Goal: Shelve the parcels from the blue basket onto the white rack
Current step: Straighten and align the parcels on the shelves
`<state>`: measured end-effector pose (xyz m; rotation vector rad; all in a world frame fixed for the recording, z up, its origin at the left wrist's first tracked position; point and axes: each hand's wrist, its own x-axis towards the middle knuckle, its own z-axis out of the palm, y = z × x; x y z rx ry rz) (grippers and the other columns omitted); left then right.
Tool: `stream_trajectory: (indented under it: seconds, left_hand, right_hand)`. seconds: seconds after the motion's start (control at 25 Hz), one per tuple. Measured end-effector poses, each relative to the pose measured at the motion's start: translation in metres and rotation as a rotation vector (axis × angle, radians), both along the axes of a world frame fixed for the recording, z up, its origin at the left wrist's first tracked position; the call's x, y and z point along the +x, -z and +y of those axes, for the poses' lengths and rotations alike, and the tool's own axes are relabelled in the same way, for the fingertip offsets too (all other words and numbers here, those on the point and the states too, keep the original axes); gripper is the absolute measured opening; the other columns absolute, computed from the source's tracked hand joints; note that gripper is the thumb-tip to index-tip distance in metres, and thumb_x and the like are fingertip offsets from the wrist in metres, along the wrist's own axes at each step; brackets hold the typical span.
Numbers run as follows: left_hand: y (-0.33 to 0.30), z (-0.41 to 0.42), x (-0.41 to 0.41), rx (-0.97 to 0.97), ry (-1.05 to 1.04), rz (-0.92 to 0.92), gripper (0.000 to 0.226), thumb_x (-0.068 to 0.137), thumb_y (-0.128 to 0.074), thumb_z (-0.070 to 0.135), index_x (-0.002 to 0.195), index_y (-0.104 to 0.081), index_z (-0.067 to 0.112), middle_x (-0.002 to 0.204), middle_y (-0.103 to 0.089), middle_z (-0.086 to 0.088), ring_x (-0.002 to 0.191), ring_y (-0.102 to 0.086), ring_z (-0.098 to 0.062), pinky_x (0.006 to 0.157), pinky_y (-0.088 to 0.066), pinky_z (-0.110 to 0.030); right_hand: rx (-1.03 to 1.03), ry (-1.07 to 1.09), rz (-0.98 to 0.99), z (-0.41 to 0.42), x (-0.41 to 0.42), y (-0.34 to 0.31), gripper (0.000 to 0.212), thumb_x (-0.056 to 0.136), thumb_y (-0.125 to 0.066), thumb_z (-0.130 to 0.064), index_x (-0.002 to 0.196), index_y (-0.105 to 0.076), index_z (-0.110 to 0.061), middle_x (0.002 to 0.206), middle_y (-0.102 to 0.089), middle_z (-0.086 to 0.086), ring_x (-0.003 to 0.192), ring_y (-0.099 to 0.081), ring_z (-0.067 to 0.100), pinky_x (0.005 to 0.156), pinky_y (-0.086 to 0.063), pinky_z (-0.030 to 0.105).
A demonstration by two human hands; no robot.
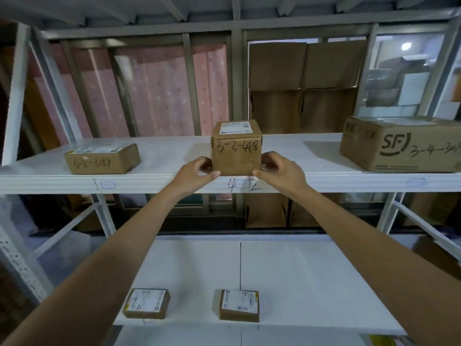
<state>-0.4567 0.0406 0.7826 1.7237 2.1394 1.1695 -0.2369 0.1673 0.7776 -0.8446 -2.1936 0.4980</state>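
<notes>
Progress: cube box marked 3-3-448 sits on upper shelf of white rack, at front edge, about centre. Looks like placing step is nearly done, hands not off yet.
Already shelved: flat box on upper shelf to the left, big SF box to the right, both well apart from cube box. Lower shelf has two small flat parcels, left one and right one, near front edge.
Left to do: blue basket not in view, so can't tell how many parcels remain. Judging by rack alone, at least five are up.
Left hand: fingers curled round left side of cube box, thumb at bottom front corner. Grasping it, light pinch by the look.
Right hand: mirrors it, fingers curled on right side, thumb tip at lower right front corner. Also holding the box.
Box pose: upright, label on top, handwriting facing out; bottom seems flat on shelf, tho hands hide the lower corners.
Next, prob.: nudge box back or square it w/ edge, let go, return for another parcel.
Risk: box close to shelf lip, could tip fwd if released carelessly.
</notes>
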Motion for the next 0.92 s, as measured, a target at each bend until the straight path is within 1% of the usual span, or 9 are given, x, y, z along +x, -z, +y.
stream_trajectory:
  seconds: [0.08, 0.2, 0.32, 0.4, 0.52, 0.72, 0.84, 0.92]
  left_hand:
    - [0.000, 0.003, -0.001, -0.005, -0.004, 0.011, 0.040, 0.088, -0.061, 0.043, 0.121, -0.055, 0.020, 0.117, -0.063, 0.003, 0.107, -0.058, -0.014, 0.091, -0.045, -0.030]
    - [0.002, 0.009, -0.002, -0.009, -0.042, 0.033, 0.042, 0.089, -0.060, 0.043, 0.123, -0.055, 0.019, 0.121, -0.063, 0.001, 0.110, -0.057, -0.017, 0.093, -0.045, -0.033]
    - [0.004, 0.011, -0.005, -0.010, -0.062, 0.075, 0.040, 0.089, -0.060, 0.043, 0.121, -0.056, 0.019, 0.122, -0.064, 0.000, 0.110, -0.058, -0.019, 0.096, -0.047, -0.037]
    - [0.005, 0.014, -0.006, -0.004, -0.065, 0.084, 0.039, 0.089, -0.060, 0.043, 0.120, -0.056, 0.020, 0.122, -0.064, 0.001, 0.110, -0.059, -0.018, 0.096, -0.047, -0.036]
    - [0.006, 0.017, -0.008, -0.009, -0.066, 0.082, 0.037, 0.089, -0.060, 0.043, 0.119, -0.057, 0.021, 0.122, -0.064, 0.002, 0.111, -0.059, -0.018, 0.092, -0.045, -0.032]
    - [0.008, 0.019, -0.010, -0.021, -0.077, 0.123, 0.038, 0.091, -0.056, 0.044, 0.122, -0.056, 0.022, 0.125, -0.064, 0.000, 0.112, -0.059, -0.020, 0.094, -0.048, -0.036]
    - [0.007, 0.020, -0.006, -0.019, -0.092, 0.112, 0.038, 0.092, -0.056, 0.040, 0.124, -0.056, 0.019, 0.128, -0.063, -0.002, 0.115, -0.058, -0.022, 0.091, -0.043, -0.032]
    - [0.004, 0.017, 0.001, -0.023, -0.101, 0.090, 0.040, 0.092, -0.057, 0.037, 0.126, -0.055, 0.017, 0.130, -0.061, -0.004, 0.117, -0.056, -0.024, 0.091, -0.041, -0.032]
  right_hand:
    - [0.013, 0.017, -0.022, 0.004, -0.001, 0.000, 0.046, 0.087, -0.061, -0.052, 0.125, -0.054, -0.028, 0.124, -0.068, -0.008, 0.110, -0.064, 0.018, 0.087, -0.051, 0.033]
    - [0.059, 0.064, -0.045, 0.005, -0.005, 0.003, 0.046, 0.090, -0.057, -0.052, 0.129, -0.052, -0.029, 0.124, -0.068, -0.008, 0.110, -0.064, 0.019, 0.081, -0.049, 0.029]
    - [0.087, 0.112, -0.044, 0.006, -0.009, 0.005, 0.044, 0.091, -0.056, -0.052, 0.128, -0.053, -0.031, 0.122, -0.069, -0.009, 0.108, -0.064, 0.020, 0.074, -0.044, 0.026]
    - [0.082, 0.132, -0.046, 0.007, -0.008, 0.004, 0.042, 0.090, -0.056, -0.052, 0.127, -0.054, -0.031, 0.121, -0.070, -0.010, 0.108, -0.065, 0.020, 0.073, -0.042, 0.025]
    - [0.087, 0.155, -0.060, 0.006, -0.008, 0.005, 0.041, 0.090, -0.056, -0.052, 0.126, -0.055, -0.032, 0.121, -0.069, -0.010, 0.108, -0.064, 0.020, 0.074, -0.042, 0.026]
    - [0.040, 0.118, -0.090, 0.006, -0.006, 0.002, 0.044, 0.089, -0.058, -0.051, 0.129, -0.054, -0.032, 0.125, -0.068, -0.010, 0.111, -0.063, 0.020, 0.079, -0.043, 0.027]
    - [-0.030, 0.012, -0.178, -0.003, 0.004, -0.004, 0.057, 0.087, -0.063, -0.046, 0.139, -0.046, -0.028, 0.134, -0.062, -0.004, 0.120, -0.058, 0.021, 0.090, -0.046, 0.031]
    - [-0.030, -0.039, -0.140, -0.010, 0.027, -0.012, 0.064, 0.086, -0.067, -0.040, 0.142, -0.043, -0.020, 0.137, -0.059, 0.002, 0.124, -0.055, 0.022, 0.097, -0.046, 0.034]
